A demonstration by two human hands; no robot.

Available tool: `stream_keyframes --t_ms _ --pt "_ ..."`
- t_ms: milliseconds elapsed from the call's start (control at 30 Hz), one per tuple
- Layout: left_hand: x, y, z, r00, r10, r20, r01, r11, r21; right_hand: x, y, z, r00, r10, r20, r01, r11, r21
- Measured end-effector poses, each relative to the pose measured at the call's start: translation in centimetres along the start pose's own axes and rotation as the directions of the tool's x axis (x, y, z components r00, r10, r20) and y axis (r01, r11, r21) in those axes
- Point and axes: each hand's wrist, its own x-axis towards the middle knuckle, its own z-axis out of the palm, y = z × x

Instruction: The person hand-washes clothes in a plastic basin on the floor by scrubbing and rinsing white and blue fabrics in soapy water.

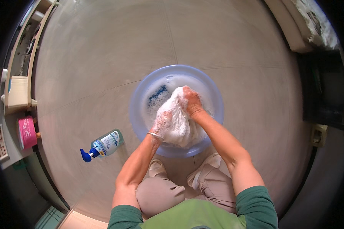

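Observation:
A soapy white cloth [178, 126] is bunched between my two hands above a blue plastic basin [137, 86]. My left hand [164, 120] grips its left side, with foam over the fingers and a bracelet [155, 136] on the wrist. Gripping the upper right part of the cloth is my right hand [192, 100]. The cloth's lower folds hang into the basin, and foam hides where they end. White suds [183, 79] spread over the water. A dark blue object [158, 95], partly covered by bubbles, shows at the basin's upper left; its kind is unclear.
On the grey floor [103, 57], left of the basin, lies a clear pump bottle [110, 142] with a blue pump head. A shelf unit [18, 91] and a pink round container [27, 132] line the left side. At upper right stands a beige sofa-like piece [289, 25].

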Motion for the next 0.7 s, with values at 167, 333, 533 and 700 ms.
stream_keyframes --t_ms 167,333,533,700 --pt "1.4 0.8 -4.0 0.995 0.069 -0.066 -0.033 0.898 0.439 0.7 2.2 0.1 0.947 0.256 0.193 -0.275 0.958 0.076" --pt "1.9 -1.0 -9.1 0.957 0.269 -0.109 -0.033 0.474 0.880 1.2 4.7 1.3 0.865 0.475 0.163 -0.502 0.812 0.298" --pt "2.0 -3.6 -10.6 0.972 -0.048 -0.231 0.106 0.963 0.249 0.6 -2.2 0.5 0.893 0.076 0.444 -0.253 0.899 0.356" --pt "1.8 -2.7 -8.7 0.955 -0.244 -0.169 0.222 0.965 -0.136 -4.2 -4.9 -1.1 0.946 -0.024 0.323 -0.108 0.916 0.386"
